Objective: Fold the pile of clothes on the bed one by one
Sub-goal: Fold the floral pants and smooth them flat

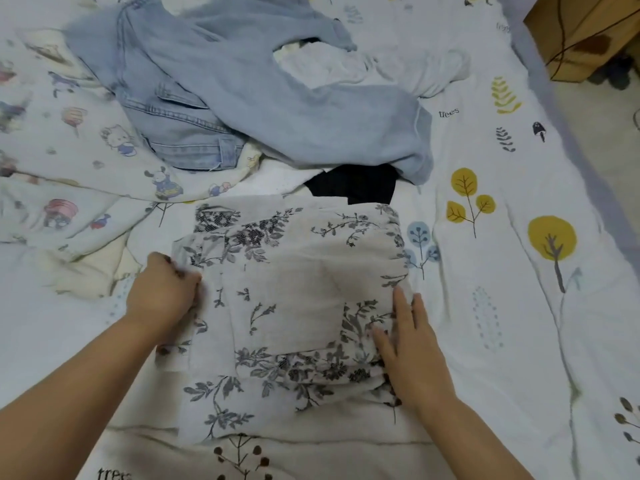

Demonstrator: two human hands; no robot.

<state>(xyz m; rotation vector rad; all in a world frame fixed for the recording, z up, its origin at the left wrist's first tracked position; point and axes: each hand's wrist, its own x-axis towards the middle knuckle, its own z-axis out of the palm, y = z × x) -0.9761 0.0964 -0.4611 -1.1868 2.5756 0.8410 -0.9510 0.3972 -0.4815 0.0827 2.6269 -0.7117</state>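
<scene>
Lying half-folded, grey-flowered white garment (pixel 294 299), left hand (pixel 162 296) fingers gripping edge, right hand (pixel 412 348) fingers flat

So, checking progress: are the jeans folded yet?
No, the jeans lie crumpled and spread out at the far side of the bed.

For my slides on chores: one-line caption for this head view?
Left hand grips and right hand flattens a floral garment on the bed.

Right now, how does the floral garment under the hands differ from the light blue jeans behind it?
The floral garment is pale with grey flowers and partly folded; the light blue jeans are plain denim, sprawled unfolded. Both hands touch the floral garment; neither touches the jeans. Both lie on the bed.
</scene>
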